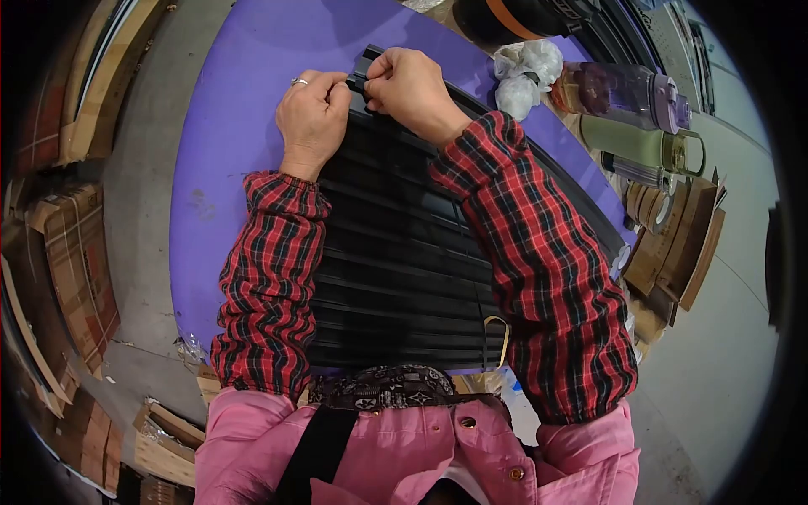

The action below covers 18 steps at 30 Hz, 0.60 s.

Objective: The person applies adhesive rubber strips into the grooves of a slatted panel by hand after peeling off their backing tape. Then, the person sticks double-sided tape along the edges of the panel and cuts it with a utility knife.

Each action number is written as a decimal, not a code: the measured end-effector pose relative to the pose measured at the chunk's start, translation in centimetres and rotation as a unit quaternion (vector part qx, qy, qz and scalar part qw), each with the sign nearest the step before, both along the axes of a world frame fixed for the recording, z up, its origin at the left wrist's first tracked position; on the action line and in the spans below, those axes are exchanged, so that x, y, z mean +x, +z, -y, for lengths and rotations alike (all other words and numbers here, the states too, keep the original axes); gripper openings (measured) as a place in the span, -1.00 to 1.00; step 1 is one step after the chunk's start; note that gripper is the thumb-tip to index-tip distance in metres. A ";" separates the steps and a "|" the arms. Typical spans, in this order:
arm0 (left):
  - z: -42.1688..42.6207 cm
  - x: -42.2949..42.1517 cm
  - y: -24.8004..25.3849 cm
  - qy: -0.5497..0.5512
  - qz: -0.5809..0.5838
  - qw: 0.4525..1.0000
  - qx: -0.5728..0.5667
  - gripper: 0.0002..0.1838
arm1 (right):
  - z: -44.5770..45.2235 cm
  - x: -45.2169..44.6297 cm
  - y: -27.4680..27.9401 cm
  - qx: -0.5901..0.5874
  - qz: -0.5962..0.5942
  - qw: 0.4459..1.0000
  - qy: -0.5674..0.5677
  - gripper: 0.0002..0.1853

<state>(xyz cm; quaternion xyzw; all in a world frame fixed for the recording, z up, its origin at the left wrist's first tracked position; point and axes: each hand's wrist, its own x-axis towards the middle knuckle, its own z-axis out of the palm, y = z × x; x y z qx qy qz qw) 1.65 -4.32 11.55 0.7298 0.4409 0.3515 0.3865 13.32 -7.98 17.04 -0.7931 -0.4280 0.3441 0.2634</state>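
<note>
Moderate indoor light covers the table (210, 227), its direction hard to tell, with pale highlights on the bags (526, 71) at upper right and dark shadow hiding detail in the slats (396, 244) at centre. Fisheye distortion curves the outer edges, and black vignetting fills the corners.

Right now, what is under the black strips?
The purple surface shows around the black strips; whatever lies directly beneath them is covered, and the right plaid sleeve hides some strips too.
</note>
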 end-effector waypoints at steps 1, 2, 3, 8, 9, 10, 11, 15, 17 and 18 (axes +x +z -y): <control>0.0 0.0 0.0 0.000 -0.003 1.000 0.004 -0.85 | -0.2 0.0 0.0 -0.001 -0.003 1.000 -0.002 -0.92; 0.0 0.0 0.0 -0.001 -0.004 1.000 0.004 -0.85 | -0.4 0.0 0.0 -0.003 -0.011 1.000 -0.004 -0.93; 0.0 0.0 0.0 0.001 -0.001 1.000 0.001 -0.86 | -0.5 0.0 0.0 -0.004 -0.020 1.000 -0.007 -0.94; 0.1 0.1 -0.1 -0.013 0.008 0.999 -0.036 -0.84 | -0.8 0.3 -1.0 -0.003 0.021 1.000 -0.003 -0.93; 0.0 0.2 0.0 -0.012 -0.005 0.999 -0.038 -0.84 | -0.8 0.3 -1.0 -0.012 0.044 0.999 0.003 -0.91; 0.0 0.2 0.1 -0.012 -0.018 0.999 -0.041 -0.83 | -0.8 0.3 -1.2 -0.013 0.042 0.999 0.001 -0.91; 0.0 0.2 0.2 -0.016 -0.021 0.999 -0.043 -0.83 | -0.7 0.4 -1.3 -0.007 0.045 0.999 0.002 -0.86; -0.2 0.3 0.2 -0.030 -0.038 0.997 -0.065 -0.81 | 1.2 0.4 2.4 -0.035 -0.101 0.994 0.014 -0.67; -0.4 0.1 0.0 -0.036 -0.044 0.996 -0.066 -0.79 | 3.7 0.9 3.2 0.043 0.106 0.985 0.132 -0.61; -0.5 0.1 0.0 -0.034 -0.049 0.996 -0.071 -0.78 | 5.2 1.4 3.6 0.086 0.236 0.954 0.166 -0.59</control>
